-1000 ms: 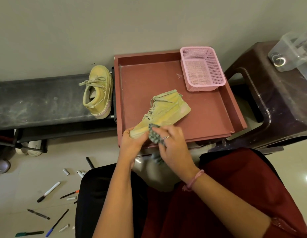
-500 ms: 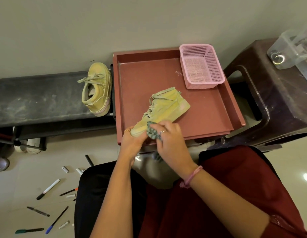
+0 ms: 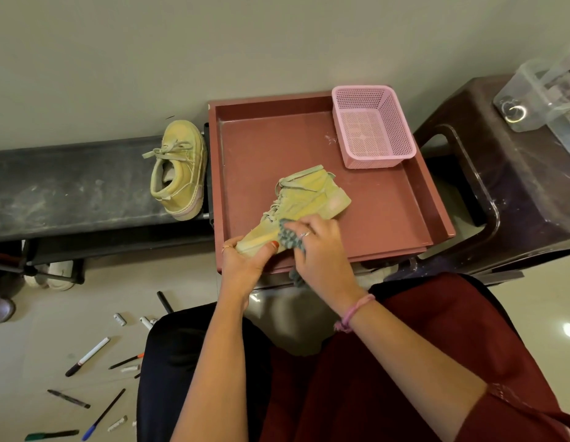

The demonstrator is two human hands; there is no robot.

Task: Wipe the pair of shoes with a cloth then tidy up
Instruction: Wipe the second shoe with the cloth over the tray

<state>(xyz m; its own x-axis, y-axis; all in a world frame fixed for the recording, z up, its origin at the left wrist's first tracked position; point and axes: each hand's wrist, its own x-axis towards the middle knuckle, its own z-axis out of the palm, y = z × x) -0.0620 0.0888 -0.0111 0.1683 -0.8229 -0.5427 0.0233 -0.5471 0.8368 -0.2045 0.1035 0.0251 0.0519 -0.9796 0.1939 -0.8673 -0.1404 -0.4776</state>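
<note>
Shoe (image 3: 304, 199), yellow-green suede, dusty

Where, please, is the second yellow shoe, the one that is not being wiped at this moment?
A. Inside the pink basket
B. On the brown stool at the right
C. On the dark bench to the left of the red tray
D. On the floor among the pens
C: the second shoe stands on the dark bench, just left of the red tray, while the pink basket holds nothing.
</note>
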